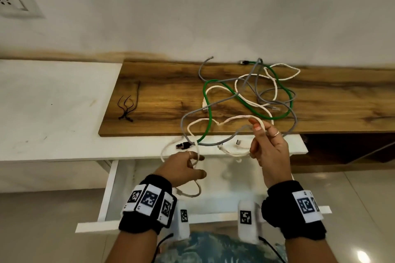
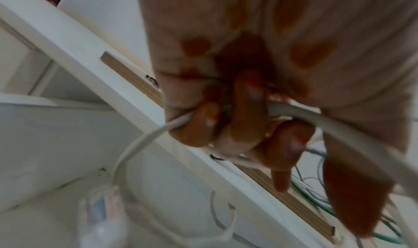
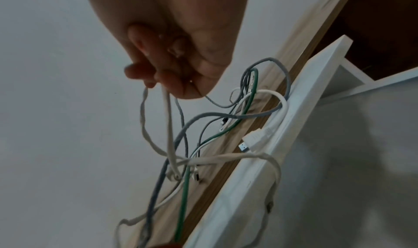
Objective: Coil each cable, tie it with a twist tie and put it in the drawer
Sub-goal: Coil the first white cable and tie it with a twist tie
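A tangle of cables lies on the wooden shelf [image 1: 154,92]: a green one [image 1: 208,113], a grey one [image 1: 252,77] and a white braided one [image 1: 282,68]. My right hand [image 1: 259,126] is raised over the shelf's front edge and pinches a loop of the white cable [image 3: 168,126]; a grey strand passes its fingertips [image 3: 135,73] too. My left hand [image 1: 192,166] hovers over the open white drawer [image 1: 109,190], its fingers [image 2: 246,108] curled round a pale grey cable [image 2: 140,141]. That cable's clear plug [image 1: 179,192] dangles below. Black twist ties [image 1: 127,107] lie at the shelf's left end.
A white counter [image 1: 53,102] adjoins the shelf on the left, with a wall socket [image 1: 15,0] above it. The green cable's black plug [image 1: 181,145] rests on the white ledge [image 1: 295,145] over the drawer. A dark open compartment [image 1: 346,149] lies to the right.
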Available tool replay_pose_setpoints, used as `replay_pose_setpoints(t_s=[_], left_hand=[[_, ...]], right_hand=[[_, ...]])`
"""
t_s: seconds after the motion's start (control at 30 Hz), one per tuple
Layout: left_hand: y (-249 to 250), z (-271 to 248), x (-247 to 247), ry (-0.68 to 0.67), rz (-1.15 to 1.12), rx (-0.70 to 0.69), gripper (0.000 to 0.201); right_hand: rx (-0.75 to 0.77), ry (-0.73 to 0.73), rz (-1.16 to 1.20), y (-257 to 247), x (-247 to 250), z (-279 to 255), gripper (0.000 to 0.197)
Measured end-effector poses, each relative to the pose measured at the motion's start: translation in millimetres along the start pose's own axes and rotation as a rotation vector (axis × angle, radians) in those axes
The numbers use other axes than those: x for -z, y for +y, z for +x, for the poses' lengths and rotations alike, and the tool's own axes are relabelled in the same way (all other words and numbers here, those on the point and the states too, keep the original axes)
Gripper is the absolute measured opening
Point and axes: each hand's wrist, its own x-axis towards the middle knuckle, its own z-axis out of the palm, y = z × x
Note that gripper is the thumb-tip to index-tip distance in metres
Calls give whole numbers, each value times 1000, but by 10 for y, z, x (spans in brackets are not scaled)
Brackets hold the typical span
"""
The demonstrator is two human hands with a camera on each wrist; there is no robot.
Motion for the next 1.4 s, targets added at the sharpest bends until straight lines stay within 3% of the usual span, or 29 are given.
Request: replay_pose_setpoints(t_s=[0.07, 0.17, 0.27, 0.33, 0.43, 0.57, 0.73, 0.93, 1.07, 1.13, 1.27, 1.4], left_hand=[[53, 29, -8, 106, -117, -1, 51], [127, 22, 54, 381, -338, -23, 60], [130, -22, 90, 407, -439, -92, 45], [112, -51, 86, 398, -363, -158, 30], [145, -80, 80, 467, -76, -229, 21], [167, -52, 5, 548, 214, -157, 46], [190, 17, -24, 680, 188, -136, 45], [114, 100, 15, 603, 12, -43, 50], [40, 150, 80, 510, -177, -144, 53], [-40, 171, 152, 537, -263, -202, 46], [-216, 185, 276, 582, -290, -127, 33], [-220, 219, 205, 521, -303, -143, 42]], right_hand=[[43, -2, 44, -33, 14, -9, 19], [63, -14, 106, -83, 52, 1, 25], [86, -45, 171, -145, 76, -5, 30], [84, -69, 208, -185, 89, -6, 32], [68, -121, 224, -205, 100, -5, 38], [75, -184, 196, -191, 107, -19, 42], [127, -232, 208, -176, 118, -18, 44], [154, -254, 277, -163, 202, 32, 64], [180, -184, 375, -147, 254, 43, 46], [160, -146, 478, -150, 310, 61, 41], [83, -63, 576, -160, 447, 103, 39], [100, -29, 514, -133, 420, 118, 40]])
